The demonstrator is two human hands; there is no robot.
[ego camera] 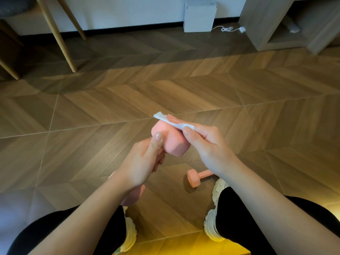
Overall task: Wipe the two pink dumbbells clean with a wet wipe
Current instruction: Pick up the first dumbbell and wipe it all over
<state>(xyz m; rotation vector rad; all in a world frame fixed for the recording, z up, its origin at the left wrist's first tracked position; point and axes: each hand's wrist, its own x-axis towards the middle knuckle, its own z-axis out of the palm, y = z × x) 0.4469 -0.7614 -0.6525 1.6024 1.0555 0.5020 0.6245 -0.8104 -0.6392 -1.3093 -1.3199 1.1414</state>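
A herringbone wooden floor (92, 107) fills the head view, running back to a pale wall. A grey open-fronted shelf unit (261, 24) stands at the far right, and slanted wooden furniture legs (55, 34) stand at the far left. A white box (199, 16) stands against the wall between them, with a coiled white cable (227, 29) lying just beside it.

A person in black trousers (239, 218) and chunky white sneakers (211, 227) looks down at both bare forearms, feet planted apart on the floor.

The left hand (141, 162) grips the handle of one pink dumbbell (171, 142) held above the floor. Its fingers are curled round the bar and the thumb lies straight up against the upper head. The dumbbell is tilted away from the person, and its lower head shows beneath the left wrist.

The right hand (207, 144) pinches a white wet wipe (161, 115) between thumb and fingers and lays it across the far end of the upper head.

The second pink dumbbell (195, 178) lies on the floor just beside the right sneaker, one hexagonal head facing the camera and the other hidden behind the right forearm.
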